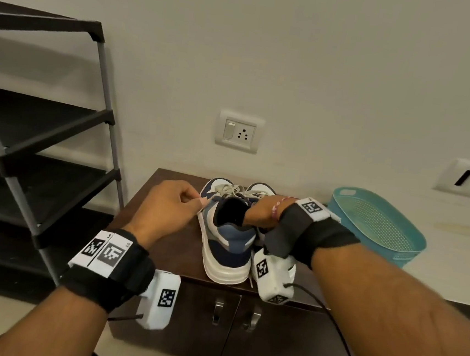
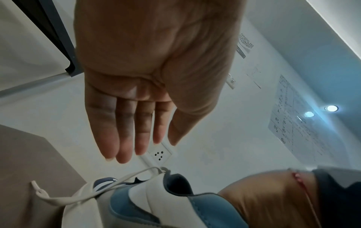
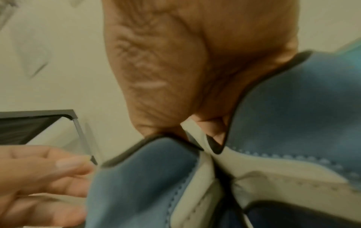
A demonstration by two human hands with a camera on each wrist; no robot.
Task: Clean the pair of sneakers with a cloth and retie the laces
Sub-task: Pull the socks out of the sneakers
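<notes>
Rack (image 1: 30, 141), dark, several tiers, stands left against the wall. Low cabinet in the centre; its dark top is the surface (image 1: 175, 246). Teal basket (image 1: 378, 223) on the floor to the right of it. Socket (image 1: 239, 132) on the wall above.

Both sneakers (image 1: 229, 234) sit on the surface side by side, heels toward the camera, toes to the wall. The near-left one shows fully: white sole, blue and navy panels. The other is mostly hidden behind the right arm.

Right hand (image 1: 262, 212) is between the two collars. In the right wrist view its fingers are tucked inside the shoes and pinch both inner collar edges together, so it grasps the pair. Left hand (image 2: 148, 80) hovers beside the left shoe's outer side. The left wrist view shows it released: fingers straight and together, palm clear, holding nothing. Touch on the shoe: cannot tell.

Laces (image 2: 82, 194) on the left shoe look loose; one end trails off the side toward the surface.

No cloth in any view.

Step, my read: handling/positioning the pair, not wiping or tying yet. Cleaning state of the shoes can't be judged from here.

Next move needs: a cloth in the free left hand, or, if wiping is done, both hands on the loose lace ends. The right hand would have to let go of the collars first.
</notes>
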